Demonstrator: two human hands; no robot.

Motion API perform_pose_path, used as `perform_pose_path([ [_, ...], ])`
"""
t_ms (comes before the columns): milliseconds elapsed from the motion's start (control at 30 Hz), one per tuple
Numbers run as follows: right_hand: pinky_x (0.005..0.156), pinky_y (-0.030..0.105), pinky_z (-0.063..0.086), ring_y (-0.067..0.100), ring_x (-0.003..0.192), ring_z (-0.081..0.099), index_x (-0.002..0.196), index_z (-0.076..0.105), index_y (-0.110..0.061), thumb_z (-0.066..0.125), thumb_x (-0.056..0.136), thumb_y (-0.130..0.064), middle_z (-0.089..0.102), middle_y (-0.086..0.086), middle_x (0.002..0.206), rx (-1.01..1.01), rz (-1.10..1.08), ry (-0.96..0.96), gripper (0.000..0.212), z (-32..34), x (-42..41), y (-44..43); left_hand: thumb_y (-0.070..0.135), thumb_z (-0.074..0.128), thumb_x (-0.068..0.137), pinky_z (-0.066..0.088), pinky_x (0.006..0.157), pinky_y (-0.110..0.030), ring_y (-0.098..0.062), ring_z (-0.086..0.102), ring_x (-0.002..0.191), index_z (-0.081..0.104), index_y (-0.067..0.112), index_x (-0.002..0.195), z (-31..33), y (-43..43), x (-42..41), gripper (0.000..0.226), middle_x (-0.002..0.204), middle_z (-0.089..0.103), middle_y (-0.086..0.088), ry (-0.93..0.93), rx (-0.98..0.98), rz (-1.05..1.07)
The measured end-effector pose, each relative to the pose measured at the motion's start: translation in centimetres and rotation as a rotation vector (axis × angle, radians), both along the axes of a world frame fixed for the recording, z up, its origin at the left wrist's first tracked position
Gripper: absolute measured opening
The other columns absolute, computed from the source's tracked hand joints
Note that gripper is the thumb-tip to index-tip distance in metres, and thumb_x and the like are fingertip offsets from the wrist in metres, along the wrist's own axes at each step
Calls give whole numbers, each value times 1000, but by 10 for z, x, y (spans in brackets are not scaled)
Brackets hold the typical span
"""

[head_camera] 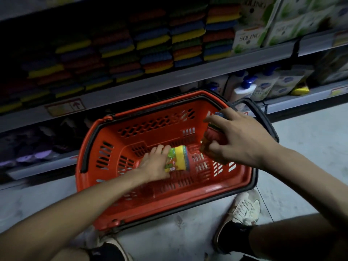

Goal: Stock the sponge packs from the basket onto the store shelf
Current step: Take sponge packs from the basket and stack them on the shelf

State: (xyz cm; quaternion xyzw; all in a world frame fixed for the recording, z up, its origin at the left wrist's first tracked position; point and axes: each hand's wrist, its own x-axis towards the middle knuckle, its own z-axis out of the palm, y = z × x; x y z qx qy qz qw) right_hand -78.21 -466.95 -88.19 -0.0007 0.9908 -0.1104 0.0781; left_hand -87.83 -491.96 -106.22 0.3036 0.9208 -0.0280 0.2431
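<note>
Red pack (213,137) in right hand's (243,137) grip.

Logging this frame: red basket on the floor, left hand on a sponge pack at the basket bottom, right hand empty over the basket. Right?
Not quite. The right hand is not empty: the head view shows its fingers curled round a second sponge pack. The rest holds: red basket on the floor, left hand on a sponge pack at its bottom.

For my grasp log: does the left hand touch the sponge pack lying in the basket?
Touching. Head view: the left hand curls fingers over one end of the sponge pack; no gap.
</note>
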Motion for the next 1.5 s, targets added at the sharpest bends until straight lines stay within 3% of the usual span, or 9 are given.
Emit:
perform_pose_path([
  [167,76,39,37,35,102,57,117,52,-27,41,75,-64,43,2,96,33,-14,34,57,7,-11,-32,62,82,55,48,93,-32,-14,54,117,42,27,137,68,-37,7,97,123,52,6,-194,477,343],
  [300,75,40,47,33,99,59,102,45,-30,54,82,-60,40,0,90,-10,4,84,38,14,-19,-58,52,89,53,50,91,-23,-8,63,111,44,29,140,123,-66,15,100,125,62,7,-411,781,618],
  [433,70,36,47,28,91,60,101,52,-29,63,77,-60,39,-2,89,-35,40,157,41,24,-28,-79,43,87,59,50,60,-15,-1,70,81,47,31,139,157,-90,24,89,104,73,5,-582,1151,840],
  [633,73,39,54,15,95,54,113,55,-34,61,78,-77,45,-6,106,-52,140,138,56,23,-34,-105,32,67,84,56,94,-52,-28,71,103,78,20,112,181,-100,24,33,122,72,-15,-926,1647,1143],
  [700,77,39,54,17,99,56,120,57,-33,61,83,-70,48,-5,115,-114,123,139,53,21,-35,-112,34,56,88,54,96,-52,-32,69,107,76,17,118,189,-104,23,40,126,70,-17,-1046,1733,1131],
  [933,63,35,46,16,77,51,90,50,-21,52,77,-56,50,-6,91,-196,82,271,37,26,-44,-126,48,49,93,50,85,-42,-28,73,91,80,15,109,182,-124,16,48,114,73,-16,-1088,1785,1195],
  [1067,60,37,51,15,75,56,86,52,-23,53,82,-53,51,-8,86,-154,79,286,30,26,-47,-126,48,58,90,57,83,-43,-30,72,102,66,15,133,182,-119,13,55,124,71,-16,-1045,1737,1246],
  [1300,95,35,55,7,112,64,134,56,-38,65,88,-52,66,-15,127,-391,142,124,49,31,-58,-116,50,68,83,51,101,-51,-37,63,124,59,16,140,178,-117,6,67,133,67,-18,-856,1651,1280],
  [1500,99,39,55,-3,108,66,129,59,-47,78,81,-59,69,-20,119,-726,84,-14,53,29,-61,-120,49,64,88,56,92,-42,-24,76,87,84,24,91,187,-119,-5,32,101,79,-12,-763,1530,1220],
])
